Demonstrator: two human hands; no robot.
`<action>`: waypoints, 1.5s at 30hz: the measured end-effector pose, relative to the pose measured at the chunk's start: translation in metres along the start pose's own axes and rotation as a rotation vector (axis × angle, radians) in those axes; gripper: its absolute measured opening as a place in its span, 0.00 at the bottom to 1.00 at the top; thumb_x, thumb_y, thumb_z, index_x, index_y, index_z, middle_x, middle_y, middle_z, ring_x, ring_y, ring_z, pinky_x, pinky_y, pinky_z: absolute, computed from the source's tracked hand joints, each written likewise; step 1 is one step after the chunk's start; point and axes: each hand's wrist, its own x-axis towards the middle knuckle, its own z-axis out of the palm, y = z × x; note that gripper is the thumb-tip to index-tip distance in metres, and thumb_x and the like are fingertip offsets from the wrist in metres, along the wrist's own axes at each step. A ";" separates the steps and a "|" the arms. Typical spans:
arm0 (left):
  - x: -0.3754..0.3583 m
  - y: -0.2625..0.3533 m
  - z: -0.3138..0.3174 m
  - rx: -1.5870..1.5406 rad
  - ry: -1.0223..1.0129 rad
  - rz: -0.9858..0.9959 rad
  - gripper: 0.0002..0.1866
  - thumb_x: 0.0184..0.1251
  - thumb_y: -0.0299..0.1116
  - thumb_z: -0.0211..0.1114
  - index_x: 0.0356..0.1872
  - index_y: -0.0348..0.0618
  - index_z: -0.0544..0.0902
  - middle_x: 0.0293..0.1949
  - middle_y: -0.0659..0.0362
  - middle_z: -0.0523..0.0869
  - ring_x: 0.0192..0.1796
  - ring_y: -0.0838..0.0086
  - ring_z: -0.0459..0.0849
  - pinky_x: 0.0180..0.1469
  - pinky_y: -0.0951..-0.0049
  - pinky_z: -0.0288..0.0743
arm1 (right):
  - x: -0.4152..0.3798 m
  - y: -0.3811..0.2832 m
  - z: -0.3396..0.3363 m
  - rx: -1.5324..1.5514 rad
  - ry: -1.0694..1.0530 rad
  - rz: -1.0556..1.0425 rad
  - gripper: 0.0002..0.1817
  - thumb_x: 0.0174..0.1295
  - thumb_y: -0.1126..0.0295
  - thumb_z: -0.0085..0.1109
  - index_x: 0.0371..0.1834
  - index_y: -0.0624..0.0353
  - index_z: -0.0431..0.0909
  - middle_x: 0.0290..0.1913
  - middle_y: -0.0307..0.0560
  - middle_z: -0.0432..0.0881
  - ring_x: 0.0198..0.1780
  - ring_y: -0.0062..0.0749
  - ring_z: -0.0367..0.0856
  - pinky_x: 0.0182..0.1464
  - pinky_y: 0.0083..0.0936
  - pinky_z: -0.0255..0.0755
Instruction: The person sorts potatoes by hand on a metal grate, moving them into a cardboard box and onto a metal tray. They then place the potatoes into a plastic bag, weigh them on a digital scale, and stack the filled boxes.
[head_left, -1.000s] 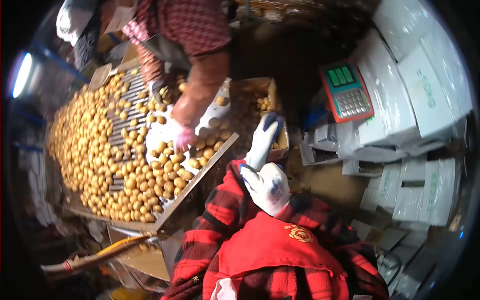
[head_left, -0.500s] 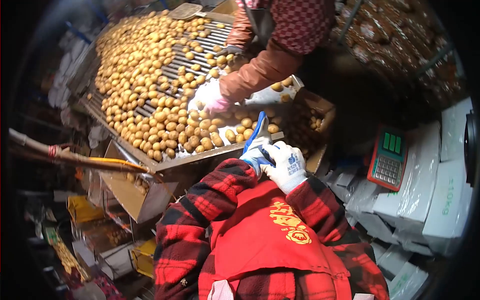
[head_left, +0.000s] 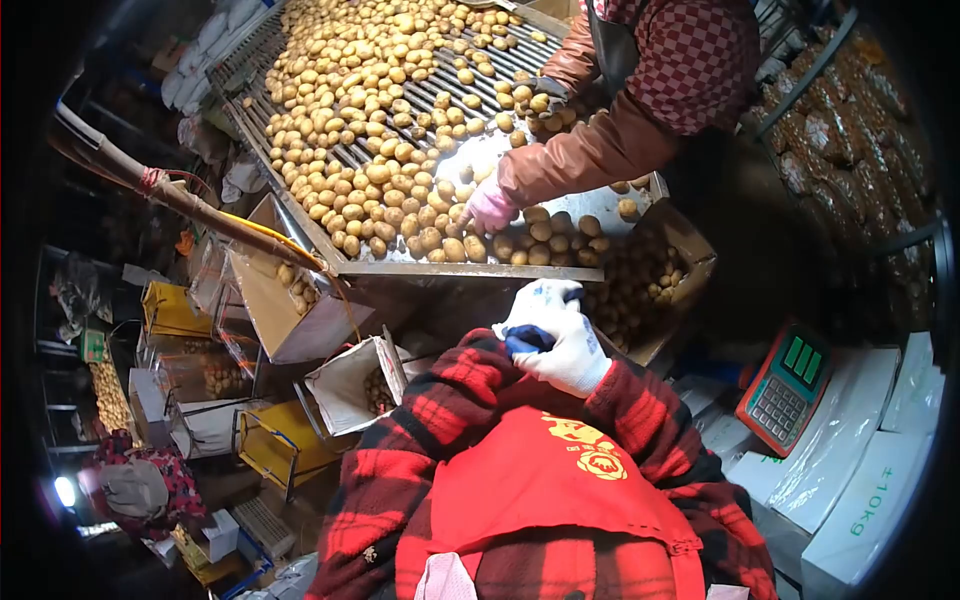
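Both my hands wear white work gloves with blue palms and meet in front of my chest, just below the near edge of the sorting table [head_left: 470, 270]. My left hand [head_left: 538, 298] is bent, and its fingers are partly hidden behind the other hand. Curled against it, my right hand [head_left: 570, 350] has its fingers closed on the left glove near the palm. Beyond them, many potatoes [head_left: 400, 190] lie on the table's bars and metal sheet. A co-worker's pink-gloved hand [head_left: 490, 205] touches potatoes there; their dark-gloved hand [head_left: 545, 92] is among potatoes farther back.
A cardboard box [head_left: 690, 245] with potatoes stands at the table's right end. On wrapped white cartons [head_left: 850, 400] rests a scale [head_left: 785, 390]. A pole [head_left: 180, 195] crosses at left, above a potato box [head_left: 270, 310] and a white-lined container [head_left: 345, 390]. Another person [head_left: 140, 490] is lower left.
My view has shifted, so the table appears farther up and right. My left hand's raised, blue-sided finger has folded down, and my hands are closer together. The co-worker's pink-gloved hand is still among the potatoes.
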 end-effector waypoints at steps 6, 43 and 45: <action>0.058 0.019 -0.082 -1.061 0.040 -0.697 0.18 0.74 0.44 0.55 0.58 0.49 0.77 0.45 0.56 0.88 0.41 0.71 0.85 0.39 0.74 0.75 | -0.006 0.001 -0.005 0.183 0.015 0.336 0.15 0.59 0.63 0.69 0.45 0.59 0.84 0.40 0.51 0.86 0.39 0.38 0.87 0.44 0.31 0.79; 0.065 -0.007 -0.114 -1.387 -0.806 -0.563 0.24 0.80 0.44 0.52 0.67 0.40 0.70 0.57 0.54 0.82 0.59 0.67 0.80 0.62 0.68 0.73 | 0.044 -0.029 0.070 -0.267 -0.341 -0.049 0.11 0.59 0.63 0.60 0.30 0.61 0.79 0.47 0.48 0.79 0.37 0.44 0.79 0.40 0.37 0.72; 0.059 -0.006 -0.125 -1.378 -0.731 -0.609 0.24 0.79 0.45 0.52 0.67 0.40 0.70 0.59 0.52 0.80 0.62 0.66 0.79 0.63 0.67 0.74 | 0.051 -0.047 0.045 -0.306 -0.182 0.004 0.10 0.54 0.65 0.62 0.22 0.60 0.79 0.55 0.54 0.80 0.40 0.49 0.80 0.42 0.43 0.71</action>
